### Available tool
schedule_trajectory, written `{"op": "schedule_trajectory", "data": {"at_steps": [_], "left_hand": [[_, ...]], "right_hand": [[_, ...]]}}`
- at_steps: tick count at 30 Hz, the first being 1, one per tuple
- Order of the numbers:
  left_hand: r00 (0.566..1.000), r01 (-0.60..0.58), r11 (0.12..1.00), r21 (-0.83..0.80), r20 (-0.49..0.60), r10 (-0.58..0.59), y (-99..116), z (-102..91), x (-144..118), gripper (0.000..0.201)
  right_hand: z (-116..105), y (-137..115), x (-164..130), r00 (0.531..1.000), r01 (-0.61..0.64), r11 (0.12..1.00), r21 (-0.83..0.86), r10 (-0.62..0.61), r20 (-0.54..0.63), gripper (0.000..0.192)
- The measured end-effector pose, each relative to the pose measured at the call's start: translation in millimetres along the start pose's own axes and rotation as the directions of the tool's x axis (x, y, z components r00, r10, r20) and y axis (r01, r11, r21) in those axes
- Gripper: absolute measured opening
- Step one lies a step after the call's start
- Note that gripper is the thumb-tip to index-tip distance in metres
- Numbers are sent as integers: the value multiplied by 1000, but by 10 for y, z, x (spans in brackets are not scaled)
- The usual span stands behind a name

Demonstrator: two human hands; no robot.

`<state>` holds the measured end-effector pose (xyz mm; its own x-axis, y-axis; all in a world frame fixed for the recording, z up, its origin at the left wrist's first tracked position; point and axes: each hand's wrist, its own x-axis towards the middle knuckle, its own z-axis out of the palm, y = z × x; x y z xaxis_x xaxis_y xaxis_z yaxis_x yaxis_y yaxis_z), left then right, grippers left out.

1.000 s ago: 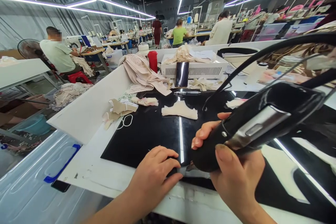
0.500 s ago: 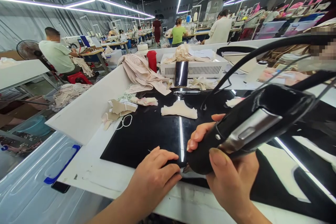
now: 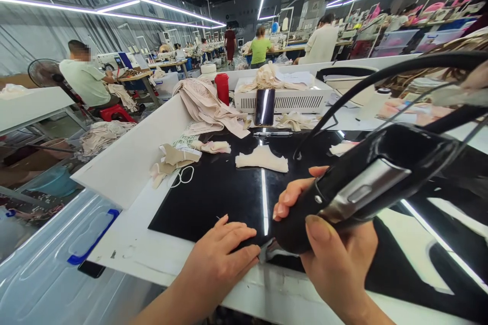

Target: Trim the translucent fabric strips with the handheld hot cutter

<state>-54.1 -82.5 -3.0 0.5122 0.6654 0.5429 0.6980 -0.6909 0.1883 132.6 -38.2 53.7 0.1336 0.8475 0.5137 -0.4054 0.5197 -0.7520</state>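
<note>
My right hand (image 3: pixel 339 259) is closed around a thick black corded hand tool (image 3: pixel 362 190) with a silver panel and a button. Its rounded end points down and left, low over the front edge of the black board (image 3: pixel 213 195). Just left of that end, my left hand (image 3: pixel 223 254) lies with its fingers stretched out on the board's front edge. Between the fingertips and the tool, a small greyish piece (image 3: pixel 280 250) partly shows; its kind is unclear. Farther back on the board lies a cream fabric piece (image 3: pixel 262 159).
Beige fabric strips (image 3: pixel 208 104), a red container (image 3: pixel 221 88), a phone (image 3: pixel 264 106) and a pen (image 3: pixel 273 134) stand or lie behind. Tan scraps (image 3: pixel 171 157) and white cord (image 3: pixel 186 175) are at left. A black cable (image 3: pixel 343 94) arches at right. A clear bin (image 3: pixel 49 264) stands left.
My left fingertips have shifted slightly toward me and away from the tool's end. The tool stays nearly in place in my right hand. The whole view has moved a little.
</note>
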Motion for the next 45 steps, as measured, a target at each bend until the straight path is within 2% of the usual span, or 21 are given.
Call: {"op": "schedule_trajectory", "data": {"at_steps": [5, 11, 16, 19, 23, 26, 35, 40, 45], "left_hand": [[1000, 7, 1000, -5, -22, -7, 0, 62, 34, 17], [998, 7, 1000, -4, -62, -7, -87, 205, 92, 7], [998, -3, 1000, -18, -71, 2, -191, 272, 195, 13], [998, -2, 1000, -16, -62, 1, -220, 259, 233, 14], [998, 67, 996, -65, 11, -67, -199, 193, 232, 8], [992, 118, 988, -103, 67, -111, -174, 174, 216, 21], [990, 137, 974, -180, 47, -131, -173, 238, 194, 7], [988, 146, 972, -185, 67, -136, -148, 185, 194, 7], [985, 154, 967, -202, 111, -133, -137, 120, 212, 8]], "right_hand": [[-66, 57, -27, 1000, 1, 1000, -23, 0, 25, 34], [-156, 135, -3, 1000, 17, 998, -52, -17, 10, 31], [-186, 140, -3, 1000, 25, 998, -55, -24, 18, 28], [-183, 135, -16, 1000, 18, 998, -52, -17, 19, 28], [-164, 133, -24, 1000, 10, 999, -53, -9, 17, 29], [-159, 132, -28, 1000, 4, 999, -53, -4, 13, 30], [-154, 110, -33, 1000, 8, 999, -44, -7, 28, 28], [-129, 98, -31, 1000, 6, 999, -38, -5, 26, 30], [-47, 43, -12, 999, -21, 1000, -19, 20, -25, 35]]}}
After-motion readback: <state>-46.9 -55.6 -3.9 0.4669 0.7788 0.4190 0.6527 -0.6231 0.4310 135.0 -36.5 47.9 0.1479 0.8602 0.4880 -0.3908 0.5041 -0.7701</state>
